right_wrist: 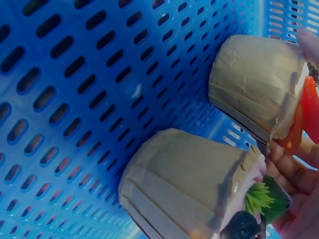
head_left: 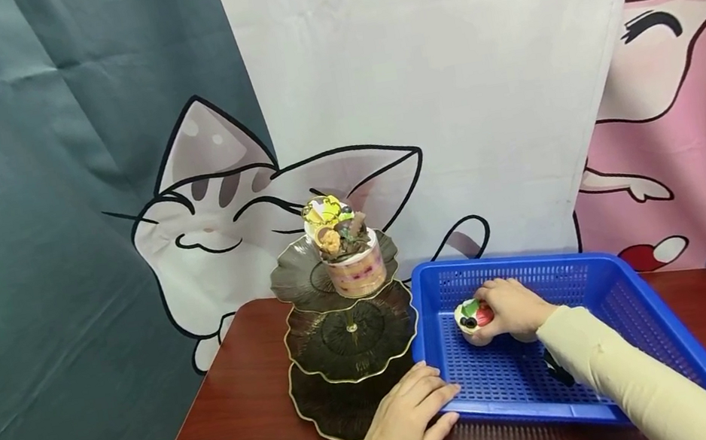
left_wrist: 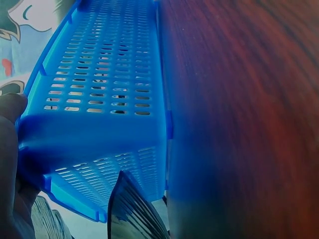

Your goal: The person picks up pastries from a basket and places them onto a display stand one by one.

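Note:
Inside the blue basket (head_left: 641,314), my right hand (head_left: 513,306) grips a toy cupcake (head_left: 467,313) topped with a red strawberry piece, a green leaf and dark berries. In the right wrist view, thumb and fingers hold this cupcake (right_wrist: 256,84) near the top of its pale paper cup. Nearer that camera, a second cupcake (right_wrist: 184,184) with green and dark toppings sits in the basket; from the head, my hand mostly covers it. My left hand (head_left: 400,426) rests on the basket's near left corner, its fingers over the rim (left_wrist: 37,94).
Left of the basket stands a three-tier dark stand (head_left: 318,351) with gold scalloped edges. Its top tier holds a layered cake cup (head_left: 357,272) and another yellow-topped dessert (head_left: 324,210) behind it. Below is a reddish-brown table (head_left: 230,405); a cartoon curtain (head_left: 442,85) hangs behind.

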A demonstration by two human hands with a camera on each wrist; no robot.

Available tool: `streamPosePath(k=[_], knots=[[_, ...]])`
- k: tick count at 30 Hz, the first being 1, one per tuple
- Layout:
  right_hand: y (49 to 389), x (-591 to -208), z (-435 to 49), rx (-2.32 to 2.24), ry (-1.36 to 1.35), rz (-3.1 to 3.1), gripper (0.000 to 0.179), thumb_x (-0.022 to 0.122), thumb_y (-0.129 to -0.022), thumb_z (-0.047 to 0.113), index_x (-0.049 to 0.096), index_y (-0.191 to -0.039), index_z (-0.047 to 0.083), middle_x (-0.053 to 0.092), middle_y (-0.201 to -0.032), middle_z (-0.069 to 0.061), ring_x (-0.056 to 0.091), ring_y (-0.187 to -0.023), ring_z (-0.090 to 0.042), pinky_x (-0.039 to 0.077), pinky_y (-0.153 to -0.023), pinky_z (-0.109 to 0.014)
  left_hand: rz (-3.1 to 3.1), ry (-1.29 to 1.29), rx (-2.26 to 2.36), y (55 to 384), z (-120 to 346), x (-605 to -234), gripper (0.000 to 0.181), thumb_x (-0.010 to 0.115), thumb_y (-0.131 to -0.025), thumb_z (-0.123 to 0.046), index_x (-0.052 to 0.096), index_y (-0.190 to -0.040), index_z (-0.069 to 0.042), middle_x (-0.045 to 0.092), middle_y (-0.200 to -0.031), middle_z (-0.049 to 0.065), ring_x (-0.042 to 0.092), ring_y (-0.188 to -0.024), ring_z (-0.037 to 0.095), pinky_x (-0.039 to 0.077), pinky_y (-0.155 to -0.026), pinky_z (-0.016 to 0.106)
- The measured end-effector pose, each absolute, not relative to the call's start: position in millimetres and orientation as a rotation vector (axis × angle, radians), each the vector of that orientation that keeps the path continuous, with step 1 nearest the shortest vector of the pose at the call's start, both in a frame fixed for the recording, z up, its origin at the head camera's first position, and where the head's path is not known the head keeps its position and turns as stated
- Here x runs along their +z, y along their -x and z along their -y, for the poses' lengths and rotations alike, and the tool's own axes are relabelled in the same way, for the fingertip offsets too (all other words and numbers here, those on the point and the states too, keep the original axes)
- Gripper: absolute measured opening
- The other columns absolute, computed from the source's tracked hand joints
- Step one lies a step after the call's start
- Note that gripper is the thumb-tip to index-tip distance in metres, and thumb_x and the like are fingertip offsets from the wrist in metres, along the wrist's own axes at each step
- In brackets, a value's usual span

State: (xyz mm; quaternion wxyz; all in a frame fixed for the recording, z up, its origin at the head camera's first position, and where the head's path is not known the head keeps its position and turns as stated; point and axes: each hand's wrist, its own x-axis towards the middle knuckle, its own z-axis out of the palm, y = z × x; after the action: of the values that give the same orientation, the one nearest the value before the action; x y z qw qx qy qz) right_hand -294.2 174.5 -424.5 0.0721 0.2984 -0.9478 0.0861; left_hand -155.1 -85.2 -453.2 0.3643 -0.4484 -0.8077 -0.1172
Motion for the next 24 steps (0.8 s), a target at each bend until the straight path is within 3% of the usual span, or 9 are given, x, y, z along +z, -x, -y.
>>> streamPosePath(k=[10, 24], knots=[[296.5, -425.1, -175.5, 0.400, -0.945, 2.836, 0.054, 0.080, -0.065, 0.038, 0.066, -0.101, -0.001, 0.060, -0.087, -0.002, 0.051, -0.070, -0.008, 0.045, -0.060, -0.023, 2.091, 1.148, -0.305, 156.0, 84.9, -453.4, 0.026, 0.057, -0.095, -0.033, 0.068, -0.111, -0.017, 0.065, -0.104, -0.005, 0.059, -0.112, 0.012, 0.039, -0.114, 0.030], [297.6, -427.5, -175.0, 0.442, -0.937, 2.801, 0.053, 0.079, -0.064, 0.033, 0.065, -0.100, -0.003, 0.059, -0.085, -0.002, 0.051, -0.069, -0.009, 0.045, -0.058, -0.021, 2.096, 1.153, -0.299, 154.8, 86.3, -452.0, 0.026, 0.057, -0.095, -0.033, 0.068, -0.112, -0.017, 0.066, -0.105, -0.005, 0.059, -0.111, 0.011, 0.040, -0.113, 0.030]])
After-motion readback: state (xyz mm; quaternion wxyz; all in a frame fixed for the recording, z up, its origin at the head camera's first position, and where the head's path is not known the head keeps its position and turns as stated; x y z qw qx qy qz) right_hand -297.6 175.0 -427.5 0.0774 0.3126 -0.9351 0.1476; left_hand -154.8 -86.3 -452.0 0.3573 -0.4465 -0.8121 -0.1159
